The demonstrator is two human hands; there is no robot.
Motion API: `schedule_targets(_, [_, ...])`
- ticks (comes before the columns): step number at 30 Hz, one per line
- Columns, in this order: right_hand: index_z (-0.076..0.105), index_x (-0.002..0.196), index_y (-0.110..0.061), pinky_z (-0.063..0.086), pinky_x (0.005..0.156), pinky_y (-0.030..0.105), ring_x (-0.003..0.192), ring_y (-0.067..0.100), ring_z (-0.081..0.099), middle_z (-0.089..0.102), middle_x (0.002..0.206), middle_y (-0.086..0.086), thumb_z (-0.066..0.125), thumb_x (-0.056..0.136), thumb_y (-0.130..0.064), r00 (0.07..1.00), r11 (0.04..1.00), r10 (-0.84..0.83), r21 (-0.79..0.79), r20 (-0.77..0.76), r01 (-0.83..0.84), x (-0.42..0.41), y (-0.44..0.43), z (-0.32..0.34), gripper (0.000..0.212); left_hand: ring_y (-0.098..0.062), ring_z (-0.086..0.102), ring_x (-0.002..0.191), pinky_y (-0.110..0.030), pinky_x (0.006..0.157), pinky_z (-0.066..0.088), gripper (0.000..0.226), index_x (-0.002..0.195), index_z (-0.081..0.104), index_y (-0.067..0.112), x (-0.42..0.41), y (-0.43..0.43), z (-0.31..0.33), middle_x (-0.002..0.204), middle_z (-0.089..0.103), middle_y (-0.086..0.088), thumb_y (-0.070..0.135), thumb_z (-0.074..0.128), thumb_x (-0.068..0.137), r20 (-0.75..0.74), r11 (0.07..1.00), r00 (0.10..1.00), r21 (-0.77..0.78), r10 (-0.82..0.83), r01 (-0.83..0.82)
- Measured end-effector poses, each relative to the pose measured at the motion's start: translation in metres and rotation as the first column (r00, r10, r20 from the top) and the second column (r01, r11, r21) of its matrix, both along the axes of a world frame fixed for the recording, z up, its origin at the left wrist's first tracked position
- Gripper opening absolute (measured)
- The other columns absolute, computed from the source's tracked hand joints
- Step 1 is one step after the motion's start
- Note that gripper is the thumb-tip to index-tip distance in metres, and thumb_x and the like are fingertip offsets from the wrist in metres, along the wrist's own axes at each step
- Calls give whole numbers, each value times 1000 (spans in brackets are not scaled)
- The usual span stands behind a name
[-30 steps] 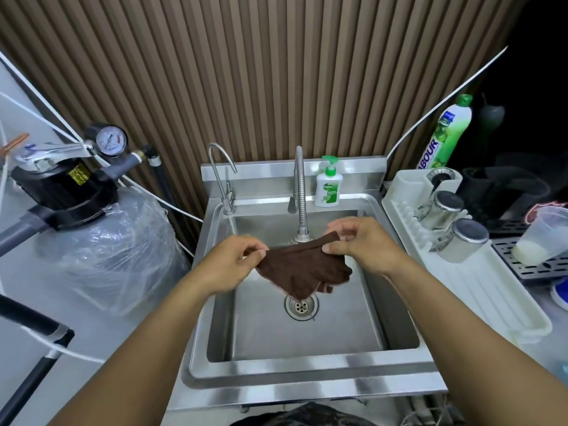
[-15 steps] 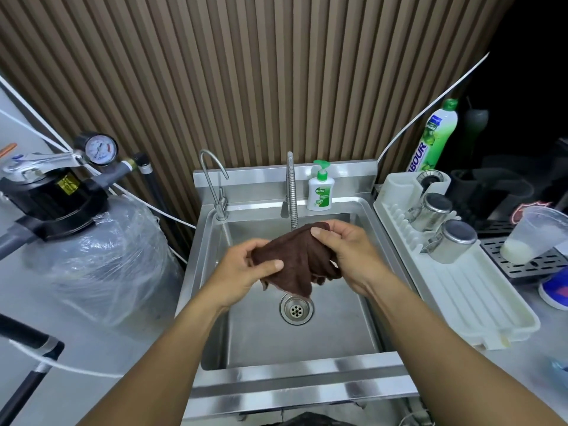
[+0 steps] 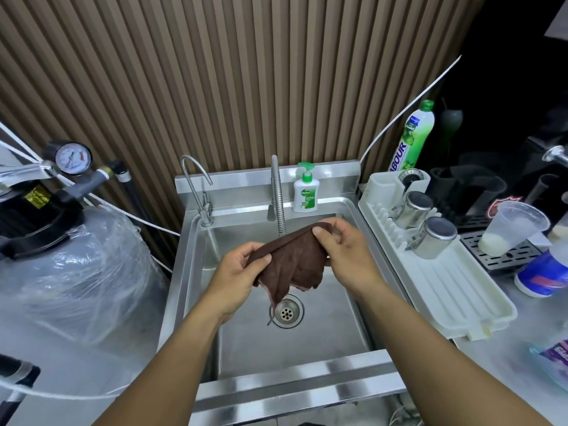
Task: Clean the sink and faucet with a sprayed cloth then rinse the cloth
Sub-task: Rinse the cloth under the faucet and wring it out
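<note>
Brown cloth point(image 3: 289, 265) hangs spread between both hands over the steel sink point(image 3: 307, 352), clear of the basin floor and directly above the drain point(image 3: 287, 312). The left hand point(image 3: 238, 272) pinches the lower, near-left edge between thumb and curled fingers. The right hand point(image 3: 344, 253) pinches the higher, far-right corner the same way. The cloth's long axis therefore climbs from lower left to upper right, with loose folds and a thread drooping toward the drain. The ribbed faucet point(image 3: 278, 195) comes down just behind the cloth, and its outlet meets the top edge in this view. No running water can be seen. The right hand is the nearer of the two to the faucet and its base, beside the soap bottle point(image 3: 305, 192). As I judge it, the cloth already sits where a stream would land, so rinsing needs only the water turned on, likeliest by the right hand.
</note>
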State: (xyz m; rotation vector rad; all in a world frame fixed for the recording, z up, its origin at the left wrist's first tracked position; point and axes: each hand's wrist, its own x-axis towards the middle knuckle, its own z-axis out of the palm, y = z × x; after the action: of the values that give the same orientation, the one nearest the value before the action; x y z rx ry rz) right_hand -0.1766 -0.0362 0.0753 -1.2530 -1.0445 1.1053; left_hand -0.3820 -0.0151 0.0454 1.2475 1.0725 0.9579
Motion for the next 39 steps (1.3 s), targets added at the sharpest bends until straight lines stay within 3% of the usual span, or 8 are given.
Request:
schedule_targets(3, [60,103,-20,53,67,22,79,-3,65,66,89,-6,52,104,-26,984,990,-139,37,115,136,-5,-2,-9,10,-6,59,59,-18,53,45,15,100,69,12,13,1,-1,67,68,6,4,57,100,-4,1000,1000,-8,-9,9])
schedule_targets(7, [55,106,-25,48,65,15,78,-8,60,62,92,-6,46,106,-34,945,965,-255,-2,204,261,-8,-6,-17,13,-22,71,85,-35,76,58,16,107,70,10,32,0,-2,96,76,-11,3,57,99,86,996,996,-89,20,-12])
schedule_targets(13, [57,106,-27,57,85,40,95,13,66,67,102,1,54,101,-38,911,921,-359,-82,203,382,-2,-13,-25,13,-26,72,87,-39,74,58,14,108,68,9,43,1,-3,105,73,-19,11,66,94,255,936,966,-349,50,43])
schedule_targets(20, [41,118,-24,48,46,22,49,7,59,59,74,7,60,99,-16,918,907,-379,-150,115,393,19,-38,-19,28,-24,72,82,-43,70,59,37,118,58,23,61,-10,-15,101,73,-9,-5,63,93,244,944,970,-322,6,75])
schedule_targets(23, [60,103,-18,48,55,15,65,3,60,65,80,-10,58,95,-4,908,907,-363,-144,209,396,33,-47,-23,16,-27,68,80,-39,65,56,37,106,62,31,79,-15,-24,92,71,-8,-4,55,97,170,965,985,-255,-20,64])
schedule_targets(26, [71,94,-22,55,69,25,83,13,66,71,93,-2,59,85,-4,923,899,-342,-226,176,376,55,-56,-29,24,-29,64,83,-37,68,53,31,91,73,24,105,-22,-29,91,70,-14,2,52,99,160,951,985,-286,-70,115])
schedule_targets(32, [70,107,-30,57,89,38,103,17,64,64,116,-1,52,85,1,892,900,-250,-250,376,358,139,-75,-46,42,-23,70,95,-44,80,57,42,112,67,23,186,-34,-47,104,75,-1,-11,63,87,159,923,976,-332,-147,193])
schedule_targets(39, [58,138,-17,44,108,34,125,20,53,54,138,2,49,88,6,774,876,-190,-251,603,411,247,-75,-61,56,-18,60,123,-35,106,50,63,145,51,21,303,-29,-65,137,61,-5,-4,62,88,-75,942,958,-217,-277,256])
